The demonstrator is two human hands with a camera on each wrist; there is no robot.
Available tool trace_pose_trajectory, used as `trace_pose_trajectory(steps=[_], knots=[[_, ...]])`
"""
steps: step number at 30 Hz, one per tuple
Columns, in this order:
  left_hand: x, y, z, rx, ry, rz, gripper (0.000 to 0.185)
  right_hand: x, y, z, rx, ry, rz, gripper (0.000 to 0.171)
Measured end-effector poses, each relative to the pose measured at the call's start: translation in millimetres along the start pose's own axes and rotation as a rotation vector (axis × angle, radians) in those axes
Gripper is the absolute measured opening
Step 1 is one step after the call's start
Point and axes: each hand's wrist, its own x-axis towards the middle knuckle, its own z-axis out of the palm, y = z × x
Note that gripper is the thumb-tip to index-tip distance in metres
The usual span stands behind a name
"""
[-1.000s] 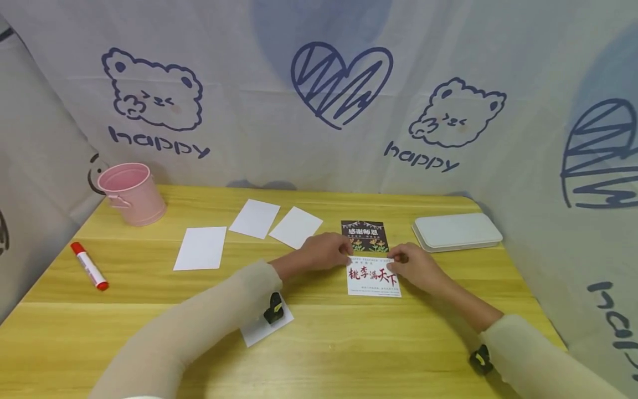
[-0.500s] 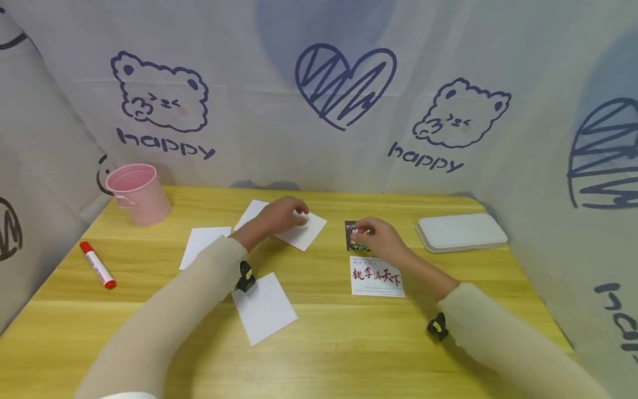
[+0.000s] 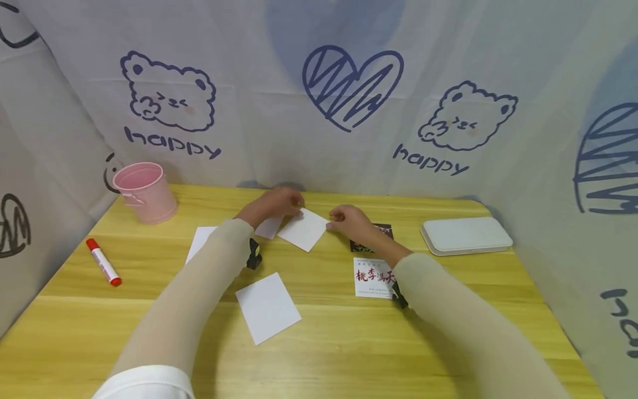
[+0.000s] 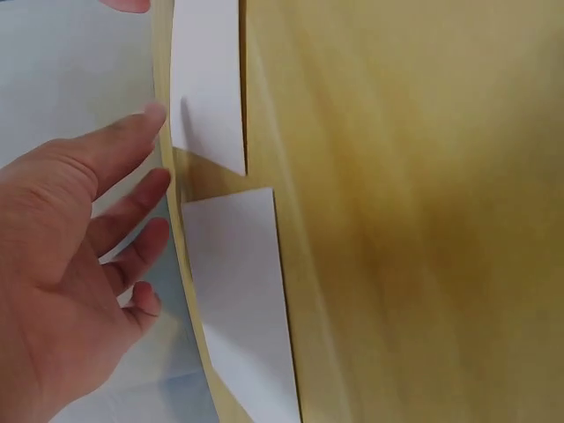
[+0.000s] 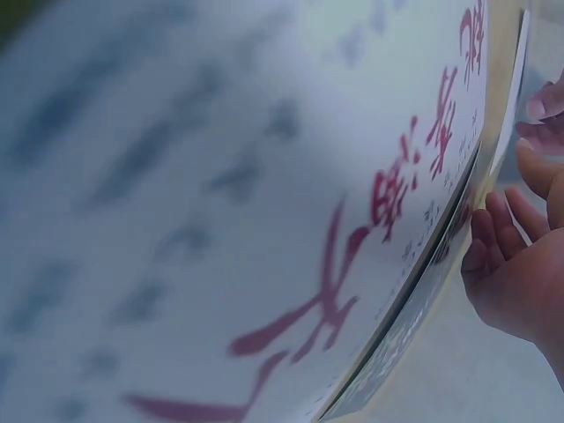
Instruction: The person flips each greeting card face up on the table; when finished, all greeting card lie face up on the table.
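At the back middle, a blank white card [image 3: 304, 231] lies at a slant between both hands. My left hand [image 3: 281, 202] is at its back left corner, and the left wrist view shows its fingers loosely bent and apart. Fingertips of my right hand [image 3: 351, 221] are right at the card's right corner, its fingers spread apart in the right wrist view. The right wrist partly covers a dark card [image 3: 384, 230] with flowers. In front of that lies a white card with red characters [image 3: 371, 275], its right edge behind the sleeve.
Beside the left hand lies another blank card [image 3: 270, 227], with one more blank card [image 3: 199, 241] behind the sleeve. A further blank card [image 3: 268, 307] is nearer the front. Around stand a pink bucket [image 3: 152, 197], a red-and-white marker [image 3: 103, 263] and a white flat case [image 3: 466, 235].
Both hands have left the red-lettered card. My right hand has gone left from the dark card to the slanted blank card, and my left hand has moved back and left to that card's corner.
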Motion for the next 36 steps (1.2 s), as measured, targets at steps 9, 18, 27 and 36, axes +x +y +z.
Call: trace_pose_trajectory(steps=[9,18,27,36], knots=[[1.7,-3.0,-2.4,-0.017,-0.092,-0.022,0.040,13,-5,10,-0.191,0.010,0.027,0.046],[3.6,1.3,-2.3,0.005,-0.098,-0.046,0.040,15,-11,12,-0.185,0.007,0.055,0.041],[3.7,2.5,-6.5,-0.157,-0.028,-0.036,0.026,11,-17,13,-0.060,0.007,0.078,0.039],[-11.3,15.4,-17.9,-0.490,0.011,-0.021,0.030,-7,-20,-3,0.209,0.008,-0.009,0.033]])
